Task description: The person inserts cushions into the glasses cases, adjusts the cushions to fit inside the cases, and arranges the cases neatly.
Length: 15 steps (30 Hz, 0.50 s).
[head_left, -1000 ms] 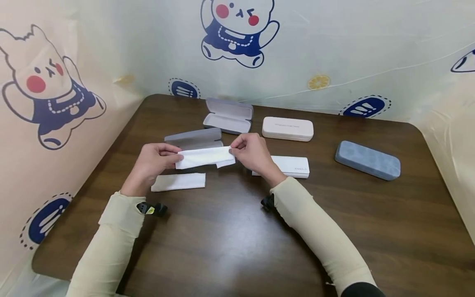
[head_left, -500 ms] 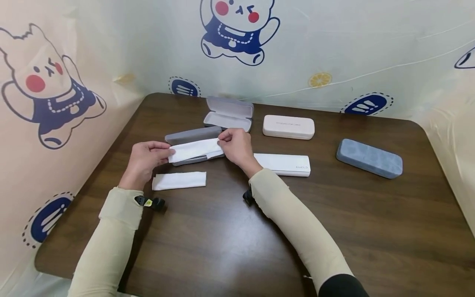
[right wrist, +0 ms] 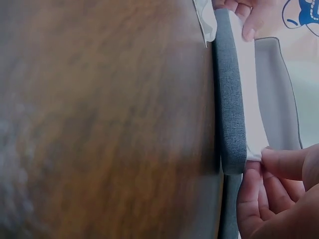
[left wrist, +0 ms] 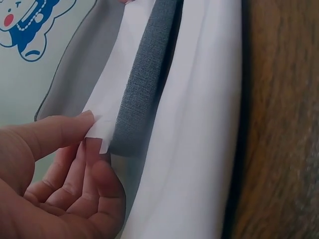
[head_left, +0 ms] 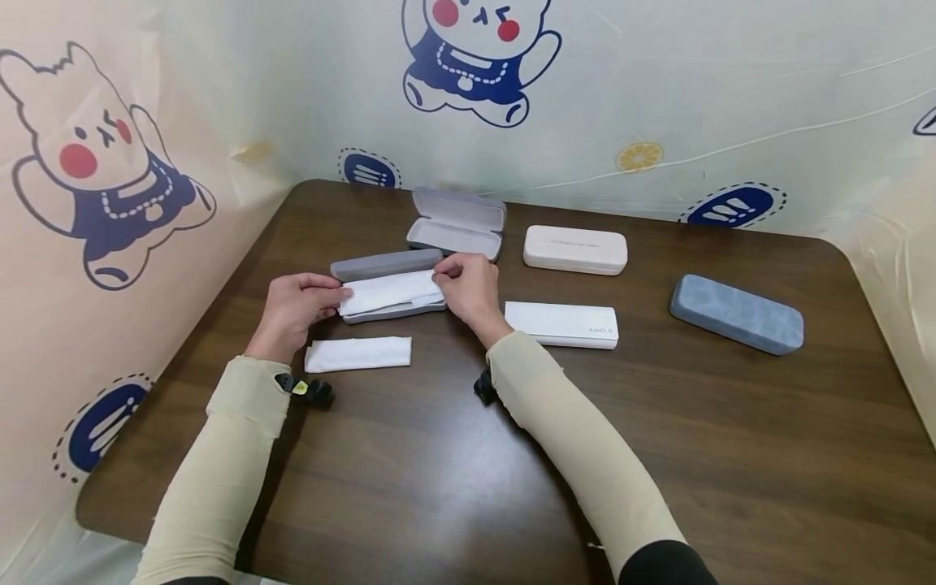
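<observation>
Both hands pinch the short ends of a folded white cloth (head_left: 387, 292) and stretch it over an open grey glasses case (head_left: 386, 264). The left hand (head_left: 296, 309) has thumb and fingers on the left end, also seen with the cloth's corner (left wrist: 102, 119) in the left wrist view. At the other end, the right hand (head_left: 471, 292) grips with thumb and fingertips. In the right wrist view the cloth (right wrist: 253, 99) lies along the case's mouth, behind its front wall (right wrist: 231, 94). A second folded white cloth (head_left: 358, 354) lies on the table in front of the case.
Behind stands another open grey glasses case (head_left: 457, 231). To the right are a closed cream case (head_left: 575, 249), a white case with lettering (head_left: 561, 325) and a blue case (head_left: 737, 314). A printed curtain (head_left: 292, 81) borders the dark wooden table (head_left: 409, 471).
Both hands have brought the cloth from in front of the case back over its mouth and lowered it. The right hand has also shifted left. The second cloth stays in place.
</observation>
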Motion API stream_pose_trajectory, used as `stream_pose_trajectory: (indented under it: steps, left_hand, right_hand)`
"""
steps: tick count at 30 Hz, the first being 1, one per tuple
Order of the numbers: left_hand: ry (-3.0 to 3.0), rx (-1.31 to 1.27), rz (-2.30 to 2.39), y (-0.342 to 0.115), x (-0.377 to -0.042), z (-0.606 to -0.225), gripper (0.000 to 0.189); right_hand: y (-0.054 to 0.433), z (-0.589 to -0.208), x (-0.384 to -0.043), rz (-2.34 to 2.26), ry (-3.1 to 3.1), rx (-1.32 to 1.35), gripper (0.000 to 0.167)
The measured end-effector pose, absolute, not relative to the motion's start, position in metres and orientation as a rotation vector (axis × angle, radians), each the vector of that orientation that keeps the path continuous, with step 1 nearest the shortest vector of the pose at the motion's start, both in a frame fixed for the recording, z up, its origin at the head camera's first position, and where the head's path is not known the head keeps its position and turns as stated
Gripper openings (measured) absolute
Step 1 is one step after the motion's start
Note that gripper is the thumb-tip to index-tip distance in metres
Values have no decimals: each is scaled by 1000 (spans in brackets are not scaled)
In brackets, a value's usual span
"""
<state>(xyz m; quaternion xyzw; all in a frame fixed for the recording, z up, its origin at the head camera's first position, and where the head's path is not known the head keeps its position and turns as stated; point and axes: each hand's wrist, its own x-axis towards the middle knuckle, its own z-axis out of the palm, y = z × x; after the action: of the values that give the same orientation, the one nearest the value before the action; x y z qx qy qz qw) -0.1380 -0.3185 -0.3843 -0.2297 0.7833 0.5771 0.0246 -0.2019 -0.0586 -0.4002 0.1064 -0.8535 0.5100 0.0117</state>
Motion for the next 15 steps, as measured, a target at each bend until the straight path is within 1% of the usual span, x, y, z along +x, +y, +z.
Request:
stream_pose_trajectory:
  steps: [8, 15]
  left_hand:
    - [2439, -736, 1756, -316, -140, -383, 41]
    - [2446, -734, 1731, -317, -140, -383, 45]
  right_hand:
    - [-58, -400, -202, 1573, -2662, 328, 8]
    - [-58, -401, -205, 1553, -2691, 335, 5]
